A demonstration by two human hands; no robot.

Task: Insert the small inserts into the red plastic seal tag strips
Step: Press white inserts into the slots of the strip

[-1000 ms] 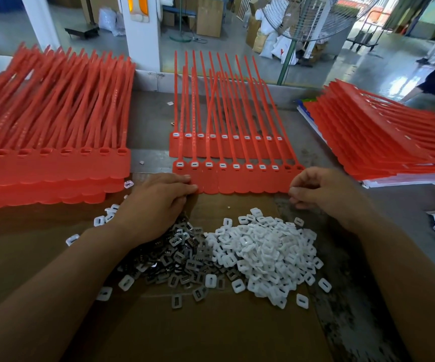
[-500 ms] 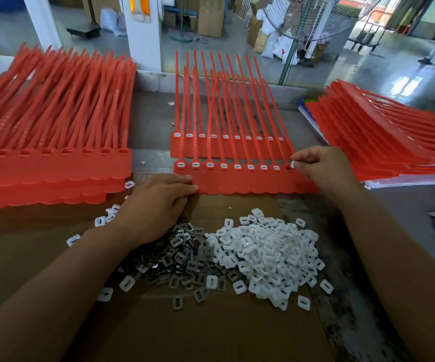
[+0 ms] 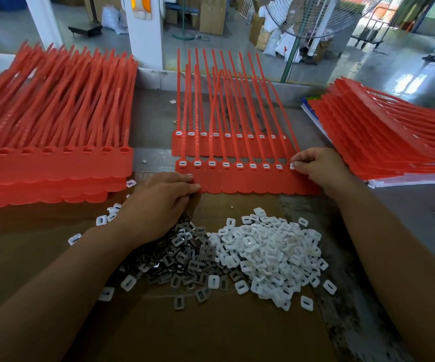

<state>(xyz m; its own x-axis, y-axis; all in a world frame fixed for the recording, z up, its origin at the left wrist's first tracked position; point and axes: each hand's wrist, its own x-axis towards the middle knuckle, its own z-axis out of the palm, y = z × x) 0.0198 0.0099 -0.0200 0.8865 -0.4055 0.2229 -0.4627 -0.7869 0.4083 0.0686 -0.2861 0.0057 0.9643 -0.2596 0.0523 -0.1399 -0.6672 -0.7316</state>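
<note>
A red seal tag strip (image 3: 247, 180) lies across the table in front of me, its sockets filled with white inserts. A second strip (image 3: 226, 148) lies just behind it. My right hand (image 3: 315, 165) pinches a white insert (image 3: 292, 166) at the rightmost socket of the near strip. My left hand (image 3: 158, 202) rests with straight fingers on the strip's left front edge. A pile of white plastic inserts (image 3: 271, 254) and a pile of grey metal inserts (image 3: 185, 259) lie on brown cardboard (image 3: 211, 330) below my hands.
A stack of red strips (image 3: 49, 163) with open sockets fills the left of the table. Another stack of red strips (image 3: 394, 134) lies at the right on white paper. Loose white inserts (image 3: 101, 220) are scattered by my left wrist. A fan (image 3: 313, 17) stands behind the table.
My right hand has moved up from the strip's front right corner to its rightmost socket and stays there with an insert. My left hand has kept its place.
</note>
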